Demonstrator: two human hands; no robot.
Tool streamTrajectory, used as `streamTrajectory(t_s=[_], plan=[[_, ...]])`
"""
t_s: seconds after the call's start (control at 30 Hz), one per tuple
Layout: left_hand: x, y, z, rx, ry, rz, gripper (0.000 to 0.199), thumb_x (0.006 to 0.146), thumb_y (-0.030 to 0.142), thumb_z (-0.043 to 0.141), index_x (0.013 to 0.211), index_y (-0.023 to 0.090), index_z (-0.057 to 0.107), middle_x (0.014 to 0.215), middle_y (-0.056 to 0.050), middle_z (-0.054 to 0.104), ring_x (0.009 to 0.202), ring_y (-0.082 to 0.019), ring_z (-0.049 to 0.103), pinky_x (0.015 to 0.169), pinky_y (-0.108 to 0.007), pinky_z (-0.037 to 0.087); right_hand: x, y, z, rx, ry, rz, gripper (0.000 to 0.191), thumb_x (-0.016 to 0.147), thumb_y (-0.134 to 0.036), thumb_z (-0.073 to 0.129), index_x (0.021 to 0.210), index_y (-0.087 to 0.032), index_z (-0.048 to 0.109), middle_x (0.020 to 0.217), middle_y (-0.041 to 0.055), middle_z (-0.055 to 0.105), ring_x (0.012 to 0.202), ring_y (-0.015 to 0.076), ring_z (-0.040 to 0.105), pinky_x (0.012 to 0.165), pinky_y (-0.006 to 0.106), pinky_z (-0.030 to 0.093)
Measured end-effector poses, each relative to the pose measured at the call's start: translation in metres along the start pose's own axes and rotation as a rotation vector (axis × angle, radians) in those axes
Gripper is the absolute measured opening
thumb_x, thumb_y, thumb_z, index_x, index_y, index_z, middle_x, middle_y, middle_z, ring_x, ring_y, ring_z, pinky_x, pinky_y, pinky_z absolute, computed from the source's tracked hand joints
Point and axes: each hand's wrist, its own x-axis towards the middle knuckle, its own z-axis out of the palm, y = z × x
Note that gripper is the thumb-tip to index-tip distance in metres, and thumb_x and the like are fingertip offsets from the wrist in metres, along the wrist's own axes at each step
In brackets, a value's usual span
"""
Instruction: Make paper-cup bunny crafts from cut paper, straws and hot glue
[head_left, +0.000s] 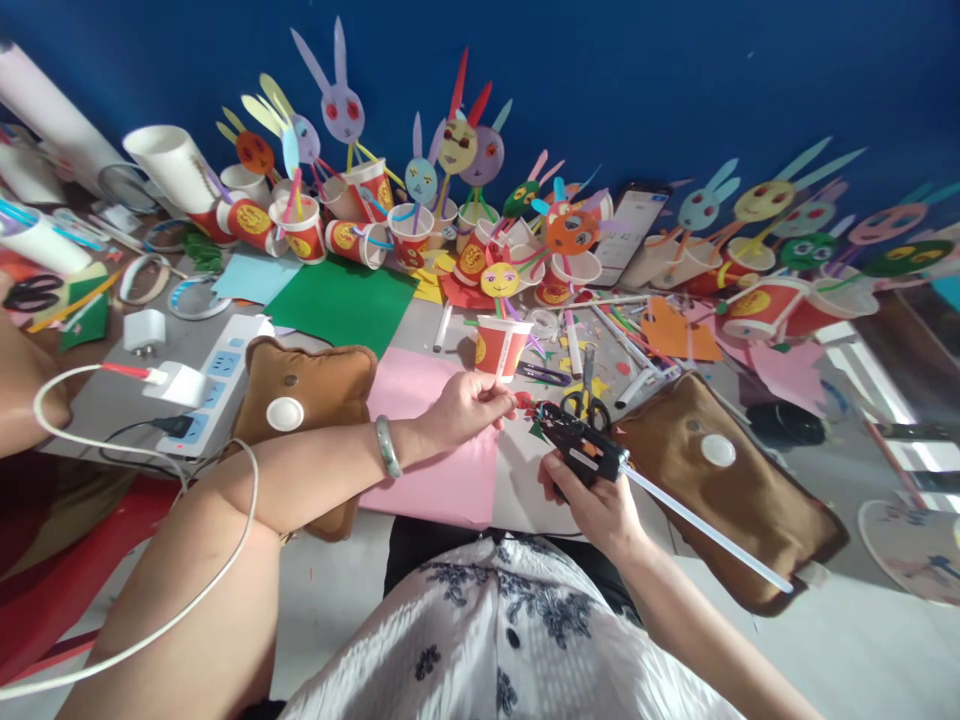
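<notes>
I am working, as I judge it, at a gluing step: my right hand is gripping a black glue gun, while my left hand is pinching a small red piece narrowly between thumb and fingers. The gun's front end is pointing toward the piece and lying very near it; whether the two are touching, or whether glue is coming out, I am not managing to tell. To my mind the next move is calling for a steady pinch, a light squeeze of the gun and some care about my fingertips.

The red piece is hovering over the counter, on my side of a red and white paper cup with a yellow-faced paper figure rising above it. The piece is looking bright, and its exact shape is escaping me. The gun is looking dark and compact, with a pale glue stick jutting from its back across a brown cushion. Pink paper is lying below my left wrist, and scissors are resting just beyond the gun
</notes>
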Motion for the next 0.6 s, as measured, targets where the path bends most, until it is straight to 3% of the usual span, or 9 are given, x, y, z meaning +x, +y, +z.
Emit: streamTrajectory(t_s=[0.27,0.47,0.6], plan=[[-0.001,0.005,0.001,-0.011,0.012,-0.017,0.023,0.083,0.029,0.067,0.067,0.013,0.064,0.063,-0.002,0.062,0.061,-0.010,0.058,0.061,-0.022,0.046,-0.001,-0.002,0.000,0.008,0.024,-0.057,0.048,0.091,-0.063,0.058,0.071,-0.019,0.063,0.059,0.0018,0.061,0.054,0.0141,0.055,0.051,0.027,0.044],[-0.002,0.007,0.002,0.011,0.037,-0.047,0.021,0.081,0.027,0.066,0.066,0.013,0.065,0.061,-0.002,0.062,0.059,-0.009,0.056,0.057,-0.021,0.043,-0.003,-0.016,0.001,0.043,0.073,-0.141,0.041,0.092,-0.060,0.060,0.092,-0.019,0.062,0.062,0.0001,0.062,0.050,0.0133,0.053,0.049,0.028,0.043],[-0.001,0.008,0.001,0.019,0.043,-0.053,0.022,0.083,0.029,0.067,0.068,0.013,0.064,0.062,-0.002,0.062,0.058,-0.009,0.057,0.057,-0.020,0.044,-0.004,-0.016,0.000,0.058,0.050,-0.134,0.039,0.092,-0.058,0.061,0.092,-0.019,0.062,0.064,0.0002,0.062,0.050,0.0128,0.052,0.051,0.029,0.043]])
